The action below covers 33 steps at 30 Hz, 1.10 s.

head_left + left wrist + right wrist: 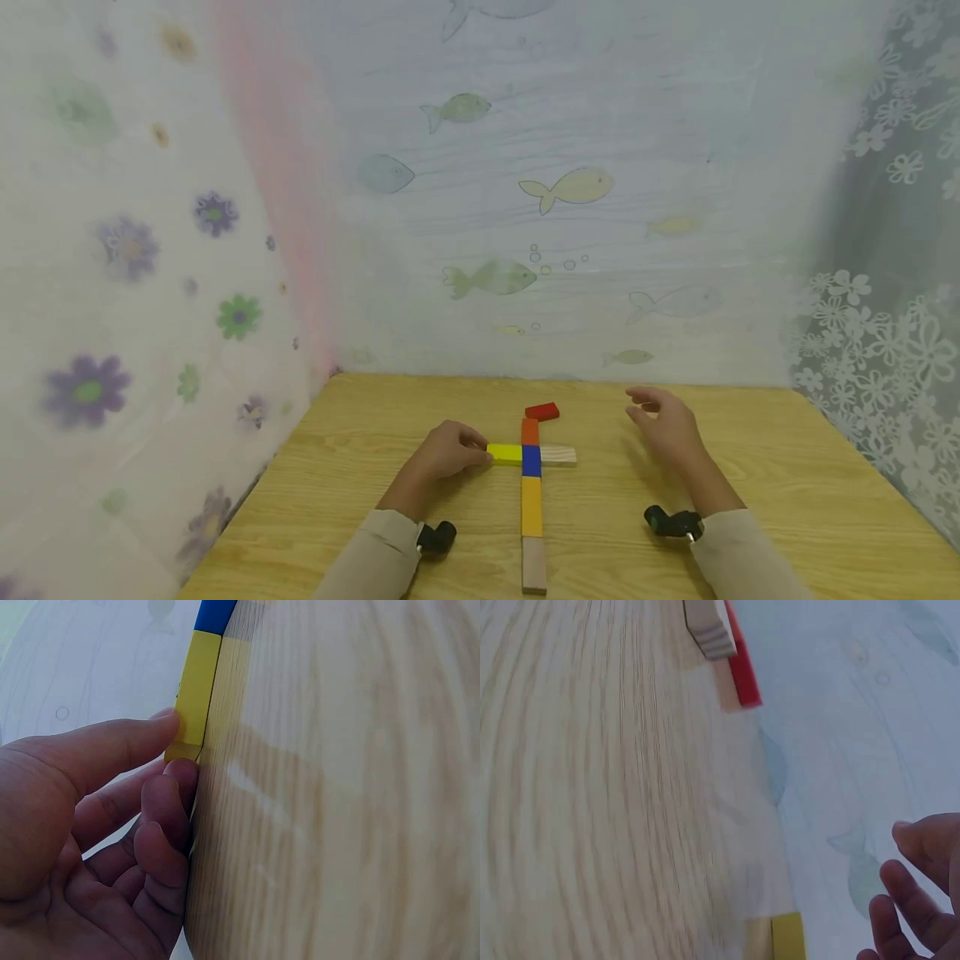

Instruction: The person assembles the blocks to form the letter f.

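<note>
My left hand [448,450] pinches the outer end of a yellow wooden block [505,454] between thumb and fingertips; the left wrist view shows the thumb on the block's side. That block's other end meets a blue block [532,461] at the middle of a flat cross. An orange block [530,432] lies beyond the blue one, and a plain wood block [558,455] forms the right arm. Toward me run an amber block [532,507] and another plain block [534,565]. Over the table at right, my right hand [667,425] holds nothing, its fingers loosely bent.
A red block [542,412] lies askew just beyond the orange one. In the right wrist view, another yellow block [787,935] shows near the right hand. The wooden table [360,408] ends at a fish-patterned curtain [570,250]. Dark wrist cameras sit on both sleeves.
</note>
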Motion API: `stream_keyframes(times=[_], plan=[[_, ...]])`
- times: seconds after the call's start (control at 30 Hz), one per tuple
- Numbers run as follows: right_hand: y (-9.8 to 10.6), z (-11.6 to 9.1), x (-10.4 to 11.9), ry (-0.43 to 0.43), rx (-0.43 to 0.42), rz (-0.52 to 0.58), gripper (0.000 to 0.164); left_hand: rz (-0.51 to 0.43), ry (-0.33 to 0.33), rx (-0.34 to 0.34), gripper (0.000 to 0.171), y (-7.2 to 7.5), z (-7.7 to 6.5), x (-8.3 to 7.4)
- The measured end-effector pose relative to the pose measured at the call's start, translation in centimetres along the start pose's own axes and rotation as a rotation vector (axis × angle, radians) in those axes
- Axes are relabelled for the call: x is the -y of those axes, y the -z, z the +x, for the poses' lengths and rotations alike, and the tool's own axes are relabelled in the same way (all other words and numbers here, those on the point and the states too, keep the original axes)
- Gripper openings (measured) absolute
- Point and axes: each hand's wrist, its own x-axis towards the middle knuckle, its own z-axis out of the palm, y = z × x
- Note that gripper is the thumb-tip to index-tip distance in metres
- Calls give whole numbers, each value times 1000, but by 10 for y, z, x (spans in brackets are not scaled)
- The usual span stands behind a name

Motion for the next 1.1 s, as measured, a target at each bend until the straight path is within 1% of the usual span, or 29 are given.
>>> stream_keyframes(times=[0.13,0.23,0.37,0.53,0.63,0.77,0.87,1.1], plan=[[13,-3,-10,-53,-38,1,42,-1,-1,-4,30,-1,0,-1],[19,-4,-17,-91,-43,12,44,4,-5,-7,29,0,0,-1],[21,-7,-26,-142,3,16,53,4,-9,-5,29,0,0,-1],[19,-8,-37,-175,67,13,56,-2,-5,-9,29,-1,1,1],[18,-9,-41,-182,93,14,57,8,2,-13,28,-1,1,1],[17,-11,-41,-175,120,-36,59,17,8,-15,29,-1,1,1],[16,-13,-37,-166,122,-81,58,19,2,-15,29,-1,2,1],[15,-14,-32,-147,116,-131,54,30,-6,-19,28,-1,1,1]])
